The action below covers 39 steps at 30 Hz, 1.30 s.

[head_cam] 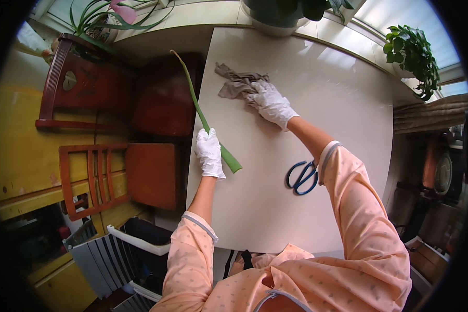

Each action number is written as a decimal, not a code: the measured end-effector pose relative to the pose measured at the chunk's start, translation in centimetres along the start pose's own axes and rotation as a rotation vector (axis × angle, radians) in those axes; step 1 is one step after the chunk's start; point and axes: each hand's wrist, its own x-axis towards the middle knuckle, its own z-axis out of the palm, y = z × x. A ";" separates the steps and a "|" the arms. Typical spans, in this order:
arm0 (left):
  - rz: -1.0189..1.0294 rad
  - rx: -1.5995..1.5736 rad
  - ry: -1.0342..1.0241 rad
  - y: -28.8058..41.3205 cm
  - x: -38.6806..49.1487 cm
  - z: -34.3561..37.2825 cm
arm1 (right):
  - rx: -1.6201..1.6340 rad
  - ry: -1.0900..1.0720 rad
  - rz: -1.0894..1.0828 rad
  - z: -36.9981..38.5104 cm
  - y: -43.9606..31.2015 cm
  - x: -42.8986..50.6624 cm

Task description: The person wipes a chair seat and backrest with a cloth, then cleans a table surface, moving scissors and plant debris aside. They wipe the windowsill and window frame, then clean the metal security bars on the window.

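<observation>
My left hand (209, 153), in a white disposable glove, is closed around a long green aloe leaf (195, 97) near its thick cut end. The leaf's thin brownish tip points away over the table's left edge. My right hand (272, 102), gloved the same way, grips a crumpled grey-brown cloth (236, 84) on the pale table (257, 206). Scissors with blue handles (302, 181) lie on the table close to my right forearm; the sleeve hides their blades.
Two wooden chairs (152, 173) (160, 101) stand left of the table. A large plant pot (273, 21) is at its far edge, with a leafy potted plant (411, 54) at the far right and a spiky potted plant (101, 29) at the far left.
</observation>
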 end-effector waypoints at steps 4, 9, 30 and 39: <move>-0.079 -0.024 -0.042 2.0 4.0 3.9 | 0.010 0.004 -0.014 0.3 -0.6 6.7; -0.208 0.116 -0.051 5.8 7.7 6.6 | -0.069 0.024 -0.010 -0.1 0.9 13.5; 0.201 0.086 -0.029 3.3 8.0 8.6 | -0.295 0.342 0.274 -9.5 22.9 -2.7; 0.244 0.009 -0.281 4.0 7.4 7.7 | -0.290 0.210 0.396 -7.8 20.1 -6.3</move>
